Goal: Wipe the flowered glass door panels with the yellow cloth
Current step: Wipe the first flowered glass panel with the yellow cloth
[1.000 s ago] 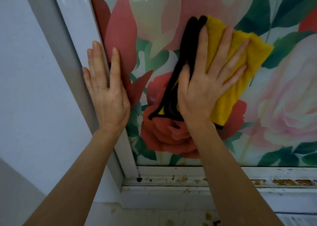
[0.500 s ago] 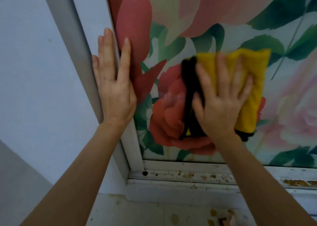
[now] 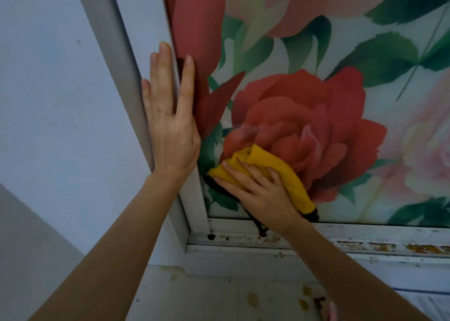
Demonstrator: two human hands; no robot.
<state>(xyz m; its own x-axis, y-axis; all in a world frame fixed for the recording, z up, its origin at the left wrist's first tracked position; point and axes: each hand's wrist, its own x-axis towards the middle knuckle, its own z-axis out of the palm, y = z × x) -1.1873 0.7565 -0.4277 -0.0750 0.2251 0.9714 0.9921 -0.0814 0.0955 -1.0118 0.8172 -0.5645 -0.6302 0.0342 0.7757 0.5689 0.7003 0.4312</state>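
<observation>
the right hand (image 3: 258,194) presses the cloth (image 3: 280,172) flat on the glass (image 3: 365,52), fingers spread and not clenched, over the lower left edge of the rose (image 3: 304,116). the left hand (image 3: 170,125), left of the rose, lies flat and released across the frame (image 3: 194,199) and the glass edge, grasping nothing. a faint smear shows on the rose just above the cloth. wiping looks mid-way: which parts are done cannot be told, and glass right of and above the rose likely remains.
</observation>
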